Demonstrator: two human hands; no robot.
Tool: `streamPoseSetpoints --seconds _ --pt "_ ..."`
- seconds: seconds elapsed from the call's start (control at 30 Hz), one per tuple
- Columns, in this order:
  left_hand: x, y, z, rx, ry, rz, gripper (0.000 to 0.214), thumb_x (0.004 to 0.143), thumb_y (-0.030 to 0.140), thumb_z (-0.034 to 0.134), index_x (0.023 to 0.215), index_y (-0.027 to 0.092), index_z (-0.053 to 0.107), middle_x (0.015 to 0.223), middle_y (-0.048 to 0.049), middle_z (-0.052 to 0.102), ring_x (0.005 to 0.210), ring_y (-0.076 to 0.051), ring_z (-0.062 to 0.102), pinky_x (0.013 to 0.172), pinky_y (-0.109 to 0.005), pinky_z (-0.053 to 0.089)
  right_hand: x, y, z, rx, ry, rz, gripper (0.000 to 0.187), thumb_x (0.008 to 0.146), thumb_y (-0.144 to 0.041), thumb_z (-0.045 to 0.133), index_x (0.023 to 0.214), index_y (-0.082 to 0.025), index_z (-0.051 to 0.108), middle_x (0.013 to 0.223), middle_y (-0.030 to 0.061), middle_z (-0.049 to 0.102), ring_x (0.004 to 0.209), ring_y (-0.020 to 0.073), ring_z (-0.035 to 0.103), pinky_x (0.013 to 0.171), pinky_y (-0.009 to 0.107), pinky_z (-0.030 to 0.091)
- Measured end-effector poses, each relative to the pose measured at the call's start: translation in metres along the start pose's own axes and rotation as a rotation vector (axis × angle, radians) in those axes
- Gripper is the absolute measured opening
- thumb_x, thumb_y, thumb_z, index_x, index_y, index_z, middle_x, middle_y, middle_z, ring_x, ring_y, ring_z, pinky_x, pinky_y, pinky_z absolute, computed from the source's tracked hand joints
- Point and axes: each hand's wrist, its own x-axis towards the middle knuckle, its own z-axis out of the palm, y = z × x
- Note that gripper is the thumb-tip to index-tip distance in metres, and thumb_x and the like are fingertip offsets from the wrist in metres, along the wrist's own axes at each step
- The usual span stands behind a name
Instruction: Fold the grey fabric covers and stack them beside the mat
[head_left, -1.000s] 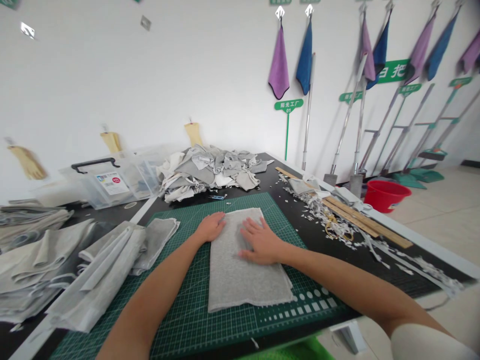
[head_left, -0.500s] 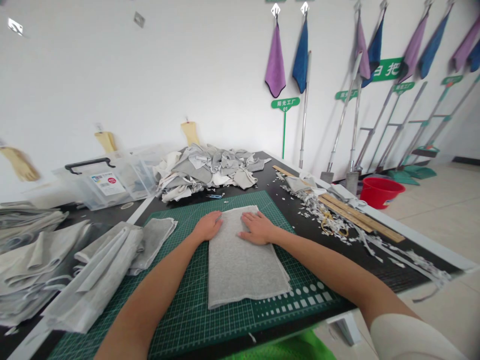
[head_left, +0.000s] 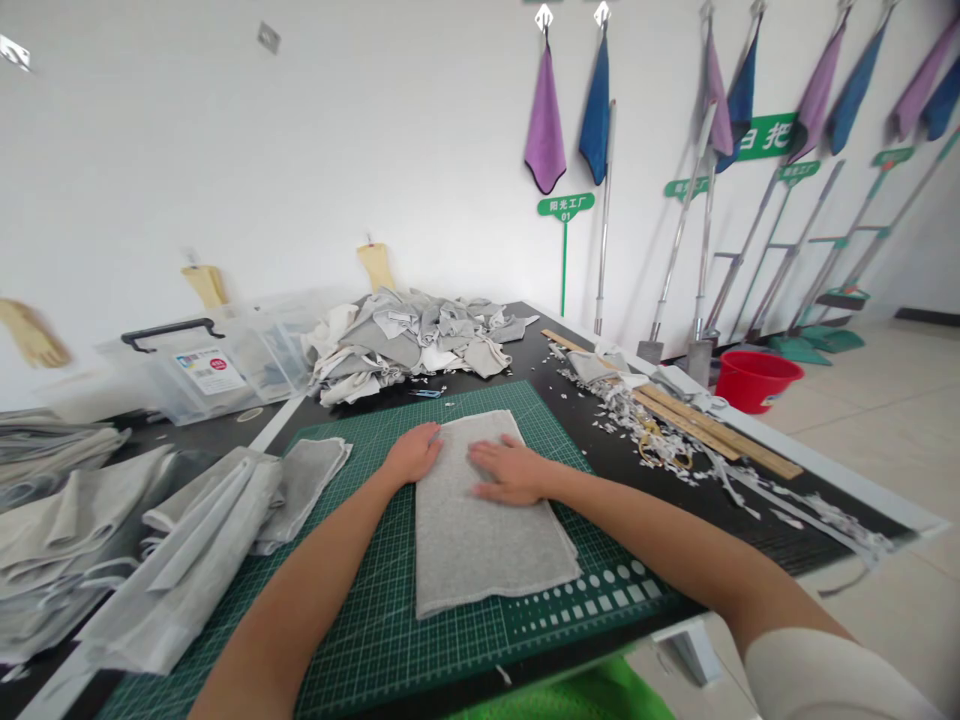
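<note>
My left hand [head_left: 412, 452] lies flat on the top left corner of a rectangular grey terry cloth [head_left: 484, 530]. My right hand [head_left: 510, 473] presses flat on the same cloth, a little lower and near its middle, with the fingers pointing left. Neither hand grips anything. The cloth lies smooth on a green cutting mat [head_left: 360, 640]. To the left of the mat sit stacks of folded grey fabric [head_left: 202, 540], and a smaller folded grey piece [head_left: 304, 485] overlaps the mat's left edge close to my left hand.
Behind the mat are a heap of grey and white fabric scraps [head_left: 409, 340] and a clear plastic box [head_left: 217, 365]. Wooden rulers [head_left: 712, 435] and shredded offcuts [head_left: 637, 430] lie on the black table's right side. A red bucket [head_left: 754, 380] stands beyond the table.
My right hand has slid down the cloth and turned, its fingers now pointing left. My left hand stays in nearly the same place, and the view has drifted slightly.
</note>
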Motion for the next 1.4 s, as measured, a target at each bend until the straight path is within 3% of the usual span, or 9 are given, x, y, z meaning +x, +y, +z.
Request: streamPoseSetpoints --seconds 0.13,0.27,0.4,0.53,0.63,0.77,1.17,1.3,1.4 --pt "0.0 -0.001 0.0 -0.007 -0.005 -0.014 0.051 0.089 0.041 0.03 0.127 0.013 0.049 0.134 -0.0091 0.048 0.126 -0.019 0.04 0.107 -0.03 0.026 0.003 0.045 -0.003 -0.077 0.088 0.244 0.069 0.088 -0.058 0.023 0.135 -0.01 0.037 0.142 0.0184 0.034 0.131 0.031 0.029 0.106 0.056 0.012" --pt "0.0 0.0 0.0 -0.016 -0.007 -0.022 0.051 0.09 0.041 0.03 0.128 0.013 0.048 0.135 -0.0085 0.047 0.126 -0.019 0.039 0.107 -0.031 0.025 0.0 0.05 -0.003 -0.135 0.131 0.329 0.074 0.085 -0.061 0.024 0.132 -0.006 0.041 0.139 0.0227 0.035 0.133 0.0353 0.021 0.107 0.054 0.008" --pt "-0.001 0.002 -0.002 -0.016 -0.006 -0.024 0.05 0.089 0.04 0.03 0.128 0.013 0.049 0.134 -0.0083 0.047 0.126 -0.02 0.039 0.107 -0.032 0.025 -0.004 0.02 0.0 -0.177 0.09 0.168 0.082 0.082 -0.066 0.029 0.132 -0.003 0.041 0.14 0.0213 0.036 0.136 0.0327 0.012 0.11 0.048 0.002" --pt "-0.001 0.003 -0.003 -0.012 0.003 -0.016 0.049 0.089 0.039 0.03 0.127 0.013 0.049 0.134 -0.0087 0.048 0.126 -0.019 0.039 0.108 -0.031 0.024 -0.014 -0.027 0.004 -0.045 -0.036 -0.123 0.09 0.08 -0.071 0.026 0.14 -0.004 0.025 0.147 0.0211 0.019 0.136 0.0317 0.015 0.109 0.046 0.013" --pt "-0.001 0.003 -0.003 -0.008 0.004 -0.01 0.05 0.089 0.039 0.03 0.127 0.012 0.049 0.134 -0.0097 0.048 0.126 -0.019 0.039 0.108 -0.031 0.024 -0.023 -0.056 0.004 0.025 -0.085 -0.297 0.092 0.079 -0.071 0.031 0.142 -0.004 0.02 0.147 0.0217 0.016 0.136 0.0322 0.016 0.109 0.047 0.011" --pt "0.0 0.002 -0.002 -0.003 -0.001 -0.01 0.05 0.089 0.039 0.03 0.126 0.012 0.05 0.134 -0.01 0.048 0.126 -0.019 0.04 0.108 -0.031 0.024 -0.027 -0.065 0.001 0.085 -0.147 -0.388 0.089 0.08 -0.068 0.034 0.144 -0.009 0.015 0.148 0.0176 0.017 0.137 0.0284 0.016 0.11 0.045 0.007" --pt "-0.002 0.003 -0.002 -0.001 -0.005 -0.029 0.051 0.089 0.04 0.03 0.127 0.012 0.049 0.134 -0.0099 0.047 0.126 -0.02 0.039 0.107 -0.031 0.025 0.003 0.032 -0.002 -0.082 -0.027 0.219 0.086 0.082 -0.07 0.021 0.142 -0.008 0.022 0.147 0.0181 0.021 0.136 0.0303 0.015 0.108 0.053 0.005" --pt "-0.003 0.004 -0.004 0.002 -0.009 -0.044 0.049 0.089 0.04 0.031 0.126 0.014 0.05 0.134 -0.0086 0.048 0.126 -0.019 0.04 0.107 -0.032 0.025 0.001 0.048 -0.003 -0.165 0.034 0.268 0.085 0.082 -0.069 0.017 0.14 -0.007 0.028 0.145 0.0173 0.027 0.137 0.0307 0.01 0.108 0.051 0.001" --pt "-0.006 0.008 -0.006 0.025 0.028 -0.093 0.05 0.088 0.043 0.032 0.127 0.017 0.049 0.138 -0.0094 0.043 0.13 -0.024 0.033 0.109 -0.044 0.017 0.001 0.054 -0.002 -0.224 0.076 0.317 0.084 0.083 -0.068 0.017 0.136 -0.005 0.034 0.142 0.0179 0.035 0.137 0.03 0.007 0.108 0.049 -0.001"
